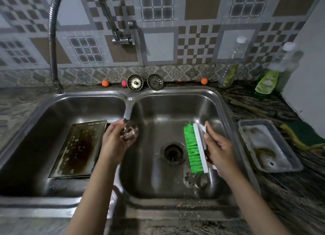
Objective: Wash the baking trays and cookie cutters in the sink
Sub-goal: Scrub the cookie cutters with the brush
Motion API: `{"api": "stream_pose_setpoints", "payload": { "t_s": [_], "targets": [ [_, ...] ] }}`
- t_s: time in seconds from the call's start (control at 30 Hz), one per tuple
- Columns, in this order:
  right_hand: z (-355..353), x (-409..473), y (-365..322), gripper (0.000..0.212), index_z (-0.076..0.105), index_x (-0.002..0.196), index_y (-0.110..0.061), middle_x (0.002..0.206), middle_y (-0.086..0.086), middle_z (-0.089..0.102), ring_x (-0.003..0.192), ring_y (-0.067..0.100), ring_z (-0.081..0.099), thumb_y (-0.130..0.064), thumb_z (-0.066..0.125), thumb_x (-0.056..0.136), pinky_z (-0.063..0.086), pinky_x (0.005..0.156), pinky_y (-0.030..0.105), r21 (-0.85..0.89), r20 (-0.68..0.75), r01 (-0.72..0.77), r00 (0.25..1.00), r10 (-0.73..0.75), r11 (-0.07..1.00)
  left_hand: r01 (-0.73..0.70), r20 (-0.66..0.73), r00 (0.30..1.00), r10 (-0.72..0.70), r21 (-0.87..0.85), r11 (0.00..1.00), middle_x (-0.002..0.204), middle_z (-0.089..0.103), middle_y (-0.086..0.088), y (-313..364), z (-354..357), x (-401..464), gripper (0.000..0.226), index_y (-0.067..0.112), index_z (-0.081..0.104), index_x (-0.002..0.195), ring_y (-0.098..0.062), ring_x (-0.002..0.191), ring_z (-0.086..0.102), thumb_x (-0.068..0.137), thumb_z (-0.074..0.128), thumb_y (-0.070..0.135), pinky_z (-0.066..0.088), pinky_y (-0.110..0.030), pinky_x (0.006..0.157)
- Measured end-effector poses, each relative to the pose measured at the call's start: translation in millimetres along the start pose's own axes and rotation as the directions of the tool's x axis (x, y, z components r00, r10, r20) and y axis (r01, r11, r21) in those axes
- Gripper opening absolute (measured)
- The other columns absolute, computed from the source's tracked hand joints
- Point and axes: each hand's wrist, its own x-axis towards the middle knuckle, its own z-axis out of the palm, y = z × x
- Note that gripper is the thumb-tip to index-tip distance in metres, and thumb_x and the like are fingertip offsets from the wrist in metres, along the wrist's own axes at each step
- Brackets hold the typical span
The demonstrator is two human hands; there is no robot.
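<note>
My left hand [118, 140] holds a small metal cookie cutter [129, 133] under the running water [128, 111], over the divider of the double sink [131, 98]. My right hand [217, 149] grips a white scrub brush with green bristles [193, 149] above the right basin. Two more cookie cutters [196, 179] lie on the right basin floor, below the brush. A dirty baking tray [79, 149] with dark burnt stains leans in the left basin. A second, soapy tray [268, 145] sits on the counter to the right of the sink.
The flexible faucet hose [52, 41] arcs over the left basin. Two sink strainers [145, 82] and small coloured balls rest on the back ledge. Two dish-soap bottles [265, 79] stand back right. A green-yellow sponge [304, 135] lies beside the counter tray. The drain [173, 152] is uncovered.
</note>
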Motion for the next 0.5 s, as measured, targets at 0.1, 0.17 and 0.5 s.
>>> {"api": "stream_pose_setpoints", "payload": {
  "t_s": [0.1,0.17,0.5],
  "targets": [
    [9,0,10,0.037,0.057,0.116,-0.054,0.097,-0.019,0.064,0.086,-0.001,0.055,-0.033,0.06,0.086,0.05,0.088,0.04,-0.032,0.024,0.002,1.0,-0.001,0.999,-0.085,-0.198,0.963,0.181,0.417,0.905,0.081,0.066,-0.006,18,-50,8,0.004,0.019,0.063,0.086,-0.02,0.073,0.063,0.09,0.064,0.017,0.053,-0.032,0.059],
    [15,1,16,0.036,0.06,0.113,-0.052,0.082,-0.025,0.058,0.07,-0.01,0.051,-0.024,0.059,0.09,0.049,0.072,0.027,-0.048,0.041,-0.006,0.999,0.008,0.999,-0.033,-0.2,0.958,0.206,0.636,0.771,0.078,0.067,-0.007,19,-85,15,0.008,0.019,0.063,0.081,-0.024,0.074,0.064,0.085,0.07,0.018,0.052,-0.035,0.063],
    [32,-2,17,0.039,0.053,0.125,-0.038,0.124,-0.005,0.062,0.103,0.007,0.057,-0.017,0.058,0.092,0.046,0.09,0.038,-0.129,0.081,0.03,0.997,-0.019,0.991,0.145,-0.128,0.986,-0.108,0.974,0.173,0.103,0.069,-0.004,-20,-147,34,0.034,0.017,0.068,0.109,-0.019,0.09,0.064,0.08,0.075,0.033,0.054,-0.034,0.083]
  ]
}}
